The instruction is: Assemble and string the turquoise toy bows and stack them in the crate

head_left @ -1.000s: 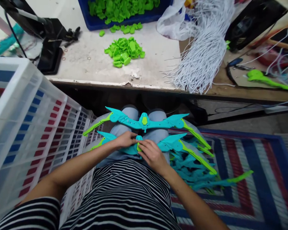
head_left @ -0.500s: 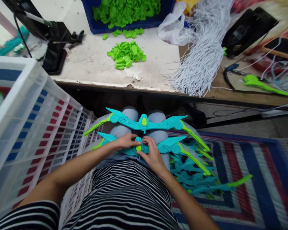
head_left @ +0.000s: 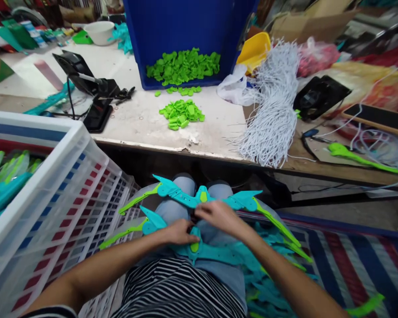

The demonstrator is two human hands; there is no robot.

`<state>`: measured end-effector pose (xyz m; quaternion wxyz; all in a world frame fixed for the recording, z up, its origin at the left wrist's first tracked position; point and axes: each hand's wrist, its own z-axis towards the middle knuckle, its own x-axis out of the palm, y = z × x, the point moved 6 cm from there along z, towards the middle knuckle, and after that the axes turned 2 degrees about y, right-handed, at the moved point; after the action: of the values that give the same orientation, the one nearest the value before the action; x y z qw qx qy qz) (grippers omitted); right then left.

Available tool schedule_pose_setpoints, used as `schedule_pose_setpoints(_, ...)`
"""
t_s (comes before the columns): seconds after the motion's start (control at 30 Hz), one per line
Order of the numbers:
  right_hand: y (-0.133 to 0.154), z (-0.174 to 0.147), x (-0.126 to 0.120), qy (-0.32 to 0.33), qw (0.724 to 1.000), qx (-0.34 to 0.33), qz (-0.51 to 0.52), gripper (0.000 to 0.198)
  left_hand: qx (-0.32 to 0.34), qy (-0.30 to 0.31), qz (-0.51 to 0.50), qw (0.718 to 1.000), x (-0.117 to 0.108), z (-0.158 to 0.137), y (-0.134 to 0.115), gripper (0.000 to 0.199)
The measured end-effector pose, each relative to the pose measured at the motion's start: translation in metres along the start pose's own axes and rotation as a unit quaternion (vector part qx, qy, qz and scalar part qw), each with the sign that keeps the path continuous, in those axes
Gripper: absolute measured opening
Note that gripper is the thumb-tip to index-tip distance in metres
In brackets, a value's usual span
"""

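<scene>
Two turquoise toy bows with lime-green limbs lie across my lap, one beyond the other. My left hand point(head_left: 181, 232) grips the nearer toy bow point(head_left: 215, 254) at its middle, the thumb against a lime-green piece point(head_left: 194, 246) set in the centre. Above that bow, my right hand point(head_left: 215, 214) is raised with its fingers drawn together, in front of the centre of the farther toy bow point(head_left: 179, 194). Its fingertips are partly hidden and slightly blurred, so what they pinch, if anything, cannot be made out.
Small lime-green pieces point(head_left: 182, 114) are heaped on the table, before a blue bin point(head_left: 144, 79) of more. White cords point(head_left: 268, 132) hang over the table edge. A white basket point(head_left: 76, 132) stands at left; more turquoise bows point(head_left: 268, 287) lie low at right.
My right hand has lifted off the nearer bow and moved forward towards the farther one. My left hand stays on the nearer bow. The view has tilted up, showing more of the table.
</scene>
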<state>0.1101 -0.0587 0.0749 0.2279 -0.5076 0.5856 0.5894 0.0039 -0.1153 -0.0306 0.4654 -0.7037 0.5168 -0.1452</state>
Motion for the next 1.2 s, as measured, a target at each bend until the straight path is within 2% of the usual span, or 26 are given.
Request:
schedule_pose_setpoints(0.07,0.001,0.057,-0.042,-0.087,0.996,0.003,-0.006,0.027,0.004,-0.060,-0.008,0.998,-0.005,-0.004,-0.003,0.043)
schedule_pose_setpoints(0.13,0.004,0.116,-0.073,-0.173,0.985,0.014,-0.014,0.036,0.055,-0.168,0.010,0.984,-0.017,-0.008,-0.013,0.036)
schedule_pose_setpoints(0.2,0.010,0.168,-0.090,-0.252,0.967,0.023,-0.018,0.045,0.131,-0.278,0.083,0.948,-0.030,-0.009,-0.028,0.032)
schedule_pose_setpoints(0.27,0.017,0.207,-0.090,-0.276,0.960,0.045,-0.021,0.051,0.180,-0.344,0.190,0.902,-0.037,-0.001,-0.041,0.039)
schedule_pose_setpoints(0.33,0.020,0.231,-0.084,-0.277,0.958,0.073,-0.022,0.048,0.179,-0.362,0.290,0.868,-0.040,0.017,-0.046,0.046)
schedule_pose_setpoints(0.43,0.015,0.242,-0.082,-0.290,0.953,0.081,0.006,0.035,0.136,-0.321,0.379,0.857,-0.046,0.043,-0.047,0.049)
schedule_pose_setpoints(0.53,0.002,0.218,-0.092,-0.300,0.952,0.005,0.056,0.034,0.111,-0.256,0.377,0.883,-0.060,0.049,-0.053,0.047)
schedule_pose_setpoints(0.6,-0.007,0.178,-0.099,-0.291,0.951,-0.072,0.067,0.036,0.116,-0.209,0.347,0.907,-0.076,0.047,-0.061,0.045)
schedule_pose_setpoints(0.67,-0.014,0.123,-0.099,-0.278,0.951,-0.128,0.052,0.036,0.129,-0.167,0.318,0.924,-0.097,0.049,-0.069,0.043)
schedule_pose_setpoints(0.77,-0.024,0.037,-0.081,-0.264,0.954,-0.145,0.006,0.038,0.142,-0.076,0.259,0.952,-0.122,0.062,-0.075,0.036)
schedule_pose_setpoints(0.87,-0.036,-0.019,-0.045,-0.251,0.960,-0.124,-0.030,0.041,0.142,0.018,0.144,0.979,-0.129,0.079,-0.073,0.034)
schedule_pose_setpoints(0.93,-0.042,-0.033,-0.017,-0.228,0.966,-0.111,-0.052,0.037,0.131,0.046,0.067,0.988,-0.128,0.087,-0.069,0.036)
schedule_pose_setpoints(1.03,-0.049,-0.031,0.014,-0.198,0.972,-0.102,-0.073,0.033,0.116,0.074,-0.007,0.990,-0.122,0.093,-0.063,0.045)
schedule_pose_setpoints(1.1,-0.051,-0.026,0.022,-0.196,0.972,-0.104,-0.075,0.034,0.115,0.082,-0.031,0.989,-0.118,0.095,-0.061,0.048)
schedule_pose_setpoints(1.2,-0.054,-0.019,0.020,-0.211,0.969,-0.106,-0.071,0.034,0.123,0.079,-0.038,0.989,-0.118,0.098,-0.059,0.048)
